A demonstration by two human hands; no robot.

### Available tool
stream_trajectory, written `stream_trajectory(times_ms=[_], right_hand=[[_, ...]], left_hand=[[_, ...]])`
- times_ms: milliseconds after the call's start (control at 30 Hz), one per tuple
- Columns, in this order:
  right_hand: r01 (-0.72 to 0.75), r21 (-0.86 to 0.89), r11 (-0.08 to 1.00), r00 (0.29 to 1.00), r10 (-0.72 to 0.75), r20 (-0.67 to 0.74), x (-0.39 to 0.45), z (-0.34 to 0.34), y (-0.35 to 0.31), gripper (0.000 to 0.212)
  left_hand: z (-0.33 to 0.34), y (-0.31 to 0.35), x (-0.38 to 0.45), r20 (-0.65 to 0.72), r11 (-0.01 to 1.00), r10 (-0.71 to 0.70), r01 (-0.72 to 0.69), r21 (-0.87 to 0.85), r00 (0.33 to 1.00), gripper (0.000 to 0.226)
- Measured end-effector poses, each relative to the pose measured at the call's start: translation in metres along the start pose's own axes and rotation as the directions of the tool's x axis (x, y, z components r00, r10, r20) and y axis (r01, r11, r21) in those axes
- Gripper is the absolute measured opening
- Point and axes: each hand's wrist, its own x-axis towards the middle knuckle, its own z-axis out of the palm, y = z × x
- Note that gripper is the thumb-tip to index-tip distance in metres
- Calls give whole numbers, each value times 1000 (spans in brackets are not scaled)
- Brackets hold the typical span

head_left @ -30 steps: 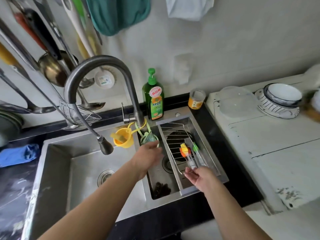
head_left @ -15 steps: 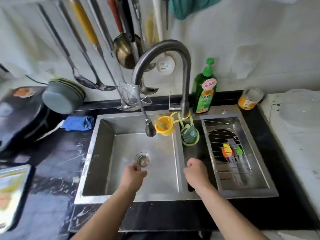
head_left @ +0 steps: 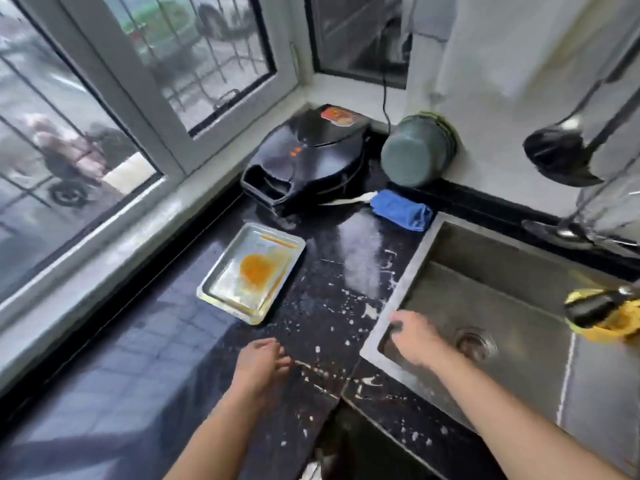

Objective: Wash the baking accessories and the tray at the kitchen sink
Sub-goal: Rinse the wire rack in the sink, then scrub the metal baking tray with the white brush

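Both hands have left the sink centre: half a second ago they hovered curled over the basin, and the view has swung left to the counter by the window. Left hand (head_left: 260, 358) now hangs over the dark counter (head_left: 145, 341), fingers loosely spread toward the tray, holding nothing. Right hand (head_left: 414, 337) sits over the sink's (head_left: 519, 306) near-left corner, fingers relaxed, holding nothing; contact with the rim cannot be confirmed.

Tray (head_left: 252, 273) lies flat on the counter, well left of the sink and beyond the left hand, with an orange stain on its floor. White specks dot the counter between tray and sink.

Behind the tray stands a black griddle (head_left: 306, 157). A green pot (head_left: 417, 150) lies on its side against the wall, with a blue cloth (head_left: 401, 210) just in front.

Motion blur softens everything. At the right edge the tap head (head_left: 595, 308) and a yellow strainer (head_left: 613, 329) are cut off, as is the hanging ladle (head_left: 557, 157).
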Motion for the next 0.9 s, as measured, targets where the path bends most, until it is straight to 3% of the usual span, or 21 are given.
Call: stream_trajectory(times_ms=[100, 167, 267, 467, 600, 700, 900], right_hand=[[95, -55, 994, 995, -94, 18, 25, 25, -88, 36], [133, -51, 990, 991, -132, 12, 42, 39, -128, 34], [149, -67, 987, 989, -148, 15, 59, 51, -161, 34], [94, -406, 909, 949, -205, -240, 143, -6, -183, 33], [-20, -662, 749, 891, -288, -352, 221, -47, -181, 46], [-63, -777, 626, 885, -325, -333, 265, -59, -171, 61], [-48, -934, 354, 837, -495, -231, 241, -45, -175, 20]], left_hand=[[-67, 20, 55, -145, 996, -80, 73, -47, 986, 27], [-89, 34, 91, -181, 991, -116, 102, -84, 977, 14], [-98, 53, 130, -191, 991, -121, 109, -72, 974, 26], [-92, 67, 164, -195, 990, -59, 83, 117, 979, 21], [-92, 61, 169, -220, 963, 24, 36, 267, 975, 26], [-91, 58, 173, -236, 957, 67, 4, 290, 969, 26], [-91, 60, 168, -235, 975, 66, -12, 224, 970, 22]])
